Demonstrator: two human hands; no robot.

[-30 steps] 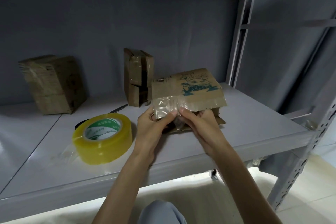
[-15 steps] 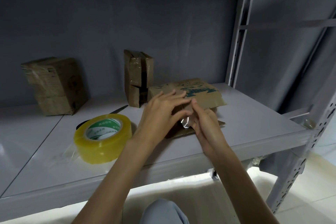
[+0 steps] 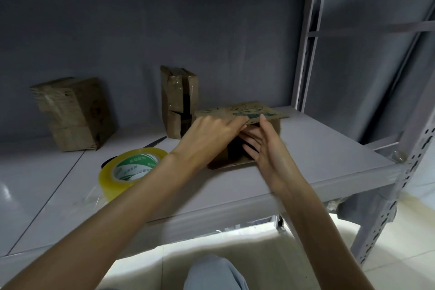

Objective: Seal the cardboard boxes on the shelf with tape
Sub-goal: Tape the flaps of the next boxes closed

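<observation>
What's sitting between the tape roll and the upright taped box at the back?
In the head view, scissors lie on the shelf between tape roll and upright box.

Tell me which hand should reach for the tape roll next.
Left, probably. The left hand lies on the printed box on the same side as the yellow tape roll, which sits just beside that forearm. The right hand would have to cross over the left arm.

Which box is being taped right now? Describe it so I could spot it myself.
On the grey shelf, look right of the yellow tape roll. The box with the green print lies flat under both hands, left hand and right hand. The two other boxes stand upright at the back, untouched.
</observation>
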